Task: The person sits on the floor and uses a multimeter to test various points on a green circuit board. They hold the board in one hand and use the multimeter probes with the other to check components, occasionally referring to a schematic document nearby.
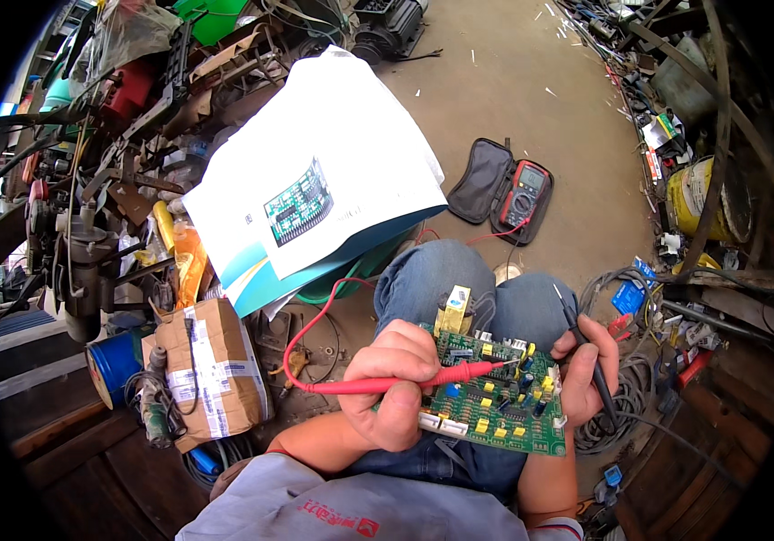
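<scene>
A green circuit board (499, 410) with yellow and blue parts rests on my knees in blue jeans. My left hand (393, 383) grips a red test probe (459, 374) and also pinches the board's left edge; the probe's tip touches parts near the board's middle. My right hand (592, 365) holds the board's right edge and a black test probe (585, 347) that sticks up and down through the fist. Red and black leads run from the probes to a red and grey multimeter (526, 193) lying in its open black case on the floor ahead.
A white booklet (324, 171) with a picture of a circuit board leans beyond my knees. A taped cardboard box (211, 370), a blue spool (116, 361) and old machine parts crowd the left. Cables, a yellow drum (695, 194) and scrap line the right side.
</scene>
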The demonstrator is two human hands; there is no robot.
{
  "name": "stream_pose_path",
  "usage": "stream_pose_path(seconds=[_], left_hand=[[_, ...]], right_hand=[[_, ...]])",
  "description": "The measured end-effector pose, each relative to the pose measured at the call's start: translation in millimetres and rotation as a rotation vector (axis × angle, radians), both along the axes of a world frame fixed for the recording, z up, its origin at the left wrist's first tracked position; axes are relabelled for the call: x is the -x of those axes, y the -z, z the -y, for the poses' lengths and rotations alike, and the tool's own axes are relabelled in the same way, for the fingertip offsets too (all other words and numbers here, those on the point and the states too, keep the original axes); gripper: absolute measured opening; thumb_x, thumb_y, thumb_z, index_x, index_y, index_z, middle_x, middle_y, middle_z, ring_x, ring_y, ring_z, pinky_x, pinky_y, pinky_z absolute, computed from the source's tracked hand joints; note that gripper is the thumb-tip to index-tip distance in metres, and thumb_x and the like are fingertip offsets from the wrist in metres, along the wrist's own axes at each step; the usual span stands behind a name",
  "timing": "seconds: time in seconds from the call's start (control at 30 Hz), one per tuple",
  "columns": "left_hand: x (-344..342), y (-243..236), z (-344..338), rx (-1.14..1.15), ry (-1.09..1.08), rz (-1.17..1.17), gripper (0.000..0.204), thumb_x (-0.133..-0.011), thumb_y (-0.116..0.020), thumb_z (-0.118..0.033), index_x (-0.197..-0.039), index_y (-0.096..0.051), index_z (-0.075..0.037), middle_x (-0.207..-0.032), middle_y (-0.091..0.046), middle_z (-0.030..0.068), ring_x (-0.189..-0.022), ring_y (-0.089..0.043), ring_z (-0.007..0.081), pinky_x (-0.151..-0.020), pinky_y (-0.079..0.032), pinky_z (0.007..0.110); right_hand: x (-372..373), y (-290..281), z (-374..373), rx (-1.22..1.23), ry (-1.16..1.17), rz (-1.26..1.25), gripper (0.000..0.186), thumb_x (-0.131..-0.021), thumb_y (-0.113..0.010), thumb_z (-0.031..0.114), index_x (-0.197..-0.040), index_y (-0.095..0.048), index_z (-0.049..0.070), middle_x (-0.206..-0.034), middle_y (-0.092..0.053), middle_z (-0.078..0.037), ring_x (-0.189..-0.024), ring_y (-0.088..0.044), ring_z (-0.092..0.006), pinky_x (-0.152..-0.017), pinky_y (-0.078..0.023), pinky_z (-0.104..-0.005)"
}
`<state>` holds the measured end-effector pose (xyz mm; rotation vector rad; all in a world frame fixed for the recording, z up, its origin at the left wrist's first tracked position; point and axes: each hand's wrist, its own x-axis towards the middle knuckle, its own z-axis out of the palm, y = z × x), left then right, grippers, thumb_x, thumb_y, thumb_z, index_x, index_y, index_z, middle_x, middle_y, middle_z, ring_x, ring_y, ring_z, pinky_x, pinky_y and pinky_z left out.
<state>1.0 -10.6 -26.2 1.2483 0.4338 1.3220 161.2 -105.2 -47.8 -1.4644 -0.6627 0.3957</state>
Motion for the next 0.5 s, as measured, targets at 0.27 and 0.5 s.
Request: stream_pose_path(seconds=[0.27, 0.5], left_hand=[[-17, -25, -14, 0.237, -0.017, -0.153, 0.012, -0.091, -0.048, -0.006, -0.094, -0.054, 0.004, -0.082, -0.058, 0.01, -0.068, -0.048, 0.0111, -0.062, -0.04, 0.026], [-88, -55, -29, 0.218, 0.11, -0.153, 0.009, -0.089, -0.056, -0.005, -0.089, -0.058, 0.003, -0.076, -0.062, 0.0079, -0.065, -0.061, 0.0118, -0.057, -0.047, 0.027]], right_hand=[[-2, -2, 3, 0.064, -0.005, -0.065, 0.037, -0.098, -0.045, 0.025, -0.115, -0.052, -0.007, -0.078, -0.057, -0.009, -0.069, -0.05, -0.0111, -0.061, -0.04, -0.0226], [-24, -15, 1, -0.155, 0.231, -0.378, 0.042, -0.099, -0.039, 0.031, -0.119, -0.047, -0.005, -0.079, -0.056, -0.009, -0.072, -0.051, -0.012, -0.069, -0.044, -0.0261]])
